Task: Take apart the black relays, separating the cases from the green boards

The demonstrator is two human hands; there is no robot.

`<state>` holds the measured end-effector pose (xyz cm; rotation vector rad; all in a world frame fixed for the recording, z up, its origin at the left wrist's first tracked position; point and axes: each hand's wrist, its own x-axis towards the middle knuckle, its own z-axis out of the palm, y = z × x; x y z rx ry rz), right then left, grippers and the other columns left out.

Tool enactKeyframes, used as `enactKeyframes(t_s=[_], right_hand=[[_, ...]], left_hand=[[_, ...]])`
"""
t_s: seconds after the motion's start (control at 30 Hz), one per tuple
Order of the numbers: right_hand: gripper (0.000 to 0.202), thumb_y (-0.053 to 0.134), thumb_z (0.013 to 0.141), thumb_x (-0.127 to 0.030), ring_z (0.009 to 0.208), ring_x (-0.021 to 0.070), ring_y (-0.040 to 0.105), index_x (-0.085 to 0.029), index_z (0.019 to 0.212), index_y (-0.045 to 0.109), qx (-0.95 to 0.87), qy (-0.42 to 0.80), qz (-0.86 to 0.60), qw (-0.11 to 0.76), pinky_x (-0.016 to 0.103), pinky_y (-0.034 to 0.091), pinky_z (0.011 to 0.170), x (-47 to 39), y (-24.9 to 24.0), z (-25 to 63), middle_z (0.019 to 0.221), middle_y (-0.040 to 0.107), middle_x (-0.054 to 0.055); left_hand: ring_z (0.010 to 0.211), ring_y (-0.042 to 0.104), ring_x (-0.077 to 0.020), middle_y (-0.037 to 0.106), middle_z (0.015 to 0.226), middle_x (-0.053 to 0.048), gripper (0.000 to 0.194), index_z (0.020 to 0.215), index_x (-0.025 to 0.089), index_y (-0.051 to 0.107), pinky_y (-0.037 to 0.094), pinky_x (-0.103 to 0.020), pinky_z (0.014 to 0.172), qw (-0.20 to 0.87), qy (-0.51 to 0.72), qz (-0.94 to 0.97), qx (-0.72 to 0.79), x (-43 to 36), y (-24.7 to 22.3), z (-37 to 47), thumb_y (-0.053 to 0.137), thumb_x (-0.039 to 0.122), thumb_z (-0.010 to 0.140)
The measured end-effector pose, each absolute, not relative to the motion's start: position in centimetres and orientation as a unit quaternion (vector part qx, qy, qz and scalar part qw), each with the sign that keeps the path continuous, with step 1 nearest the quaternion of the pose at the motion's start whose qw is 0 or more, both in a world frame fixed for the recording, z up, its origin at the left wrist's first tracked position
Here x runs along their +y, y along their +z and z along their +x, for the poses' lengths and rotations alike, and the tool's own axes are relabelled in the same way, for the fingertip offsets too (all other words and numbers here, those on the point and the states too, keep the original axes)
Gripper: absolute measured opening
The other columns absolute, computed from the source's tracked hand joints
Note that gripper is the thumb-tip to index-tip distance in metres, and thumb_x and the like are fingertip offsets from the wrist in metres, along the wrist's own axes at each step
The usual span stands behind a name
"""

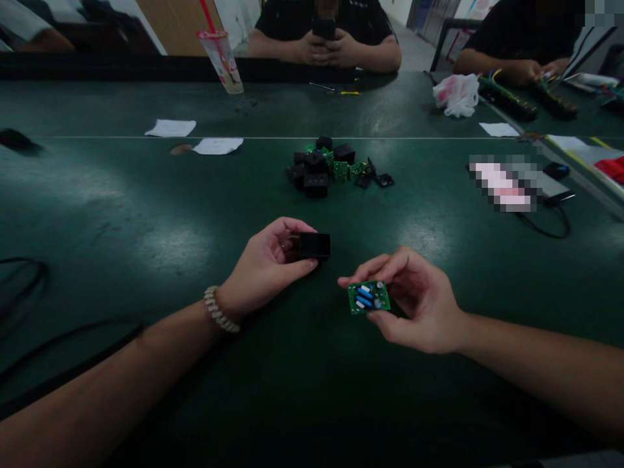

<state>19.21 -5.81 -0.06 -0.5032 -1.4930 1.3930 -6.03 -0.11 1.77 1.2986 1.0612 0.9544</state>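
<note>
"Dark green tabletop (263,390) below us. How does our circuit board (365,298) lie?"

"Long axis left to right, component side toward us, pinched in our right hand (419,302), its forearm entering from the right."

"And our left hand (266,260)?"

"Reaching from lower left, gripping a black case (314,246), also lengthwise across."

"What do we see beyond?"

"One pile of black cases and circuit boards (316,185), then a person (361,23) holding a phone (324,29)."
</note>
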Motion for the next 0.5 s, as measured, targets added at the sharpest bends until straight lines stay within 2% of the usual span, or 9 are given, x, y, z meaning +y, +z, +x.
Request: enactKeyframes(t_s=[0.3,0.5], right_hand=[[0.043,0.086,0.081,-0.004,0.116,0.0292,0.080,-0.023,0.109,0.060,-0.627,0.568,-0.220,0.486,0.038,0.068,0.090,-5.75,-0.44,19.55,0.120,0.073,0.009],[0.038,0.087,0.083,-0.010,0.102,0.0242,0.082,-0.023,0.105,0.058,-0.630,0.564,-0.243,0.475,0.039,0.068,0.087,-5.80,-0.49,19.72,0.117,0.073,0.008]], left_hand=[[0.109,0.076,-0.0237,0.077,0.115,-0.006,0.046,0.108,0.018,0.067,0.062,-0.044,0.103,0.570,0.405,0.557,0.449,-0.08,1.79,-6.14,0.091,0.013,0.069],[0.109,0.076,-0.0238,0.077,0.116,-0.006,0.046,0.109,0.018,0.067,0.063,-0.043,0.101,0.570,0.404,0.560,0.444,-0.03,1.55,-6.19,0.091,0.014,0.070]])
